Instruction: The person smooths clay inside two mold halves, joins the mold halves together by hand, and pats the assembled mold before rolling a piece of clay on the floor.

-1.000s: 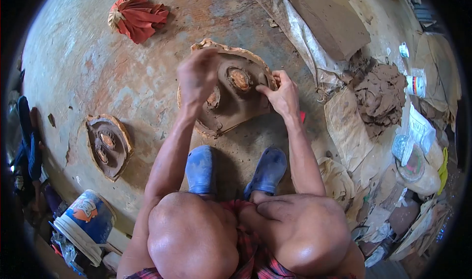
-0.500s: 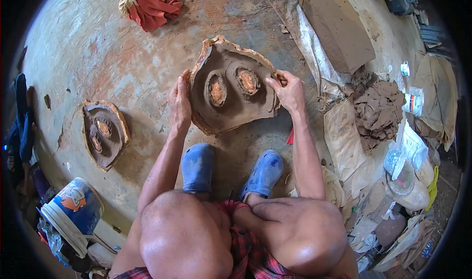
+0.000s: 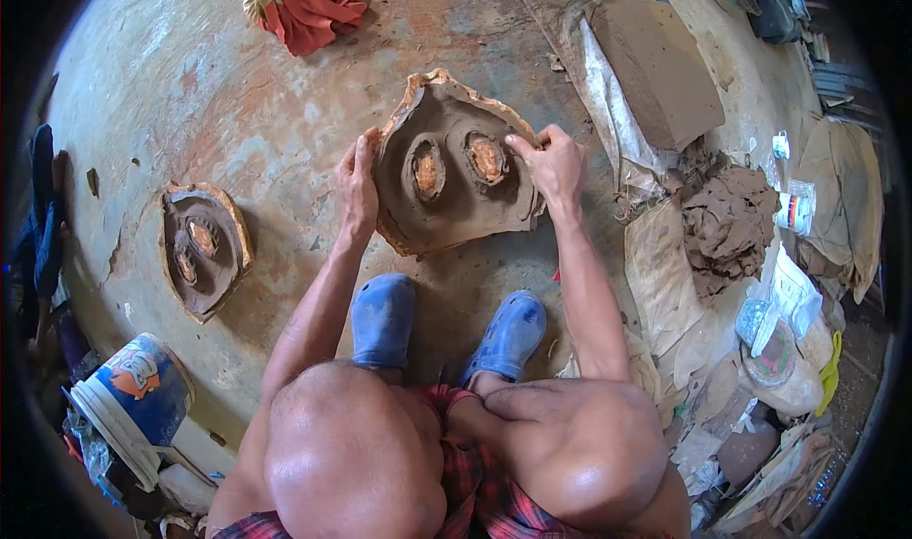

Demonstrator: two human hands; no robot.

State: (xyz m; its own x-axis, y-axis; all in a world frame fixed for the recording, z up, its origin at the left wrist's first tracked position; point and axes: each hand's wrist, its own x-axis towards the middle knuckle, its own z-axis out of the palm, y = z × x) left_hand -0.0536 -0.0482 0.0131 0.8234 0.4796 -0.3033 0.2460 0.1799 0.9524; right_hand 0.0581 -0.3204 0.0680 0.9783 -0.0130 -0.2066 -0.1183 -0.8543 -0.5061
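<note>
A large mould (image 3: 454,226) with a rough orange-brown rim is lined with dark wet clay. Two raised oval rings in it surround bare orange centres. My left hand (image 3: 358,189) grips its left edge, fingers closed against the outer wall. On the right, my right hand (image 3: 556,170) clasps the rim, the thumb over the clay inside and the other fingers on the outside. Whether the underside touches the floor cannot be seen. A smaller clay-lined mould (image 3: 224,245) of similar form lies on the floor to the left.
A red cloth bundle (image 3: 309,12) lies at the top. To the right are a flat clay slab (image 3: 660,74), a heap of wet clay (image 3: 730,221) and small tubs (image 3: 796,207). A white-and-blue bucket (image 3: 142,401) stands lower left. Blue clogs (image 3: 383,321) are below the mould.
The large mould and both hands sit slightly further right in view. My right thumb has shifted a little up along the rim. Both hands keep their hold.
</note>
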